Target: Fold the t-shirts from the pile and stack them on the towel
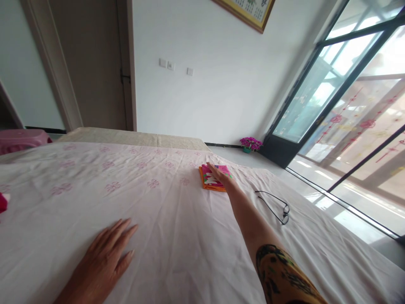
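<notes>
My left hand (pixel 106 253) lies palm down on the white bedsheet (pixel 177 245), its fingers stretched out and nothing in it. Farther off, my right arm reaches forward over the bed. Its hand (pixel 217 173) rests flat, with fingers extended, on top of a bright pink folded cloth (pixel 225 169) that has a white and green pattern. Beneath the pink piece, an orange folded cloth (pixel 207 186) shows along the left and near edges. The right hand touches this small stack without gripping it, and covers part of its top.
Black-framed glasses (pixel 284 211) lie unfolded on the sheet, right of my right forearm. Something red (pixel 3 202) is cut off at the left edge. A pink plastic stool (pixel 23 139) stands beyond the bed at left. Purple flowers (pixel 250 143) sit on the floor near the glass door (pixel 303 93).
</notes>
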The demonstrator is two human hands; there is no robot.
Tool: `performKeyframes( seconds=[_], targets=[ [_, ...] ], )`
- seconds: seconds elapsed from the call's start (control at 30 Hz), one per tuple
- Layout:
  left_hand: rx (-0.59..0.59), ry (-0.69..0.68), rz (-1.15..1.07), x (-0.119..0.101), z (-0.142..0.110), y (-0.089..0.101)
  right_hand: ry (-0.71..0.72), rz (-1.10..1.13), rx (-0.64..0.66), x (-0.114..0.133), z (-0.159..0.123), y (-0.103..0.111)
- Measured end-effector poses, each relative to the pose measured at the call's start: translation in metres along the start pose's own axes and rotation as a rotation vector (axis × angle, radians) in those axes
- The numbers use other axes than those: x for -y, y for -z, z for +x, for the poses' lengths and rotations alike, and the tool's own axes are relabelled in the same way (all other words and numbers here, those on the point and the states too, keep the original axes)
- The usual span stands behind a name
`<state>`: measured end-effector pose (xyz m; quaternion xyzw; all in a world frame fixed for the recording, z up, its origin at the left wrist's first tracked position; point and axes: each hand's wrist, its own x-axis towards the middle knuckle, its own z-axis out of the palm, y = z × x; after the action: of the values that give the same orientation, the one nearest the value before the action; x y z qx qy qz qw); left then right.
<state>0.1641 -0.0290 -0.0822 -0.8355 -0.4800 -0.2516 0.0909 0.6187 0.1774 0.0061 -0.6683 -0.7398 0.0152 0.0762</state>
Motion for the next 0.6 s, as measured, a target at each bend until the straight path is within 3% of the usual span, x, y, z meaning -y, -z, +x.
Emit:
performKeyframes(
  seconds=[0.17,0.3,0.6],
  targets=[
    [0.000,0.000,0.004,-0.003,0.001,0.004,-0.031,-0.104,0.108,0.014,-0.004,-0.011],
    [0.016,0.010,0.023,-0.007,0.002,0.008,-0.042,-0.168,0.184,0.029,-0.003,-0.005],
    [-0.025,-0.008,0.039,-0.005,0.000,0.003,-0.143,-0.140,-0.086,0.044,-0.034,-0.020]
  ],
)
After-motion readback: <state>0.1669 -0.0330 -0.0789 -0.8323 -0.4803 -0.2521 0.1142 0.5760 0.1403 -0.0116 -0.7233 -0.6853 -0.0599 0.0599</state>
